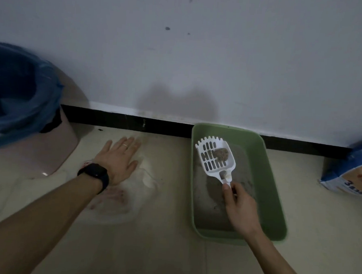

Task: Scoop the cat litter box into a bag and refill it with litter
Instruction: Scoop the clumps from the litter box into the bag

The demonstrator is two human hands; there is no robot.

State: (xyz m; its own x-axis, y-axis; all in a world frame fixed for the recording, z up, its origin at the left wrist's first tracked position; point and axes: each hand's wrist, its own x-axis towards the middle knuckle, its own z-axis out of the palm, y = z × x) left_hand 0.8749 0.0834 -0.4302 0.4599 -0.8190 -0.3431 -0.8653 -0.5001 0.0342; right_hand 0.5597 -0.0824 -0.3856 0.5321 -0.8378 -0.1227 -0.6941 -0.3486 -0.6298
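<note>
A green litter box (265,183) with grey litter sits on the floor against the wall. My right hand (240,209) grips the handle of a white slotted scoop (211,159), held above the litter with a brown clump (221,154) on its blade. My left hand (120,157) lies flat, fingers spread, on a thin clear plastic bag (128,199) spread on the floor to the left of the box. A black watch is on that wrist.
A pink bin (47,148) lined with a blue bag (20,99) stands at the far left. A blue and white litter sack (350,173) lies at the right edge. A black skirting board runs along the white wall behind.
</note>
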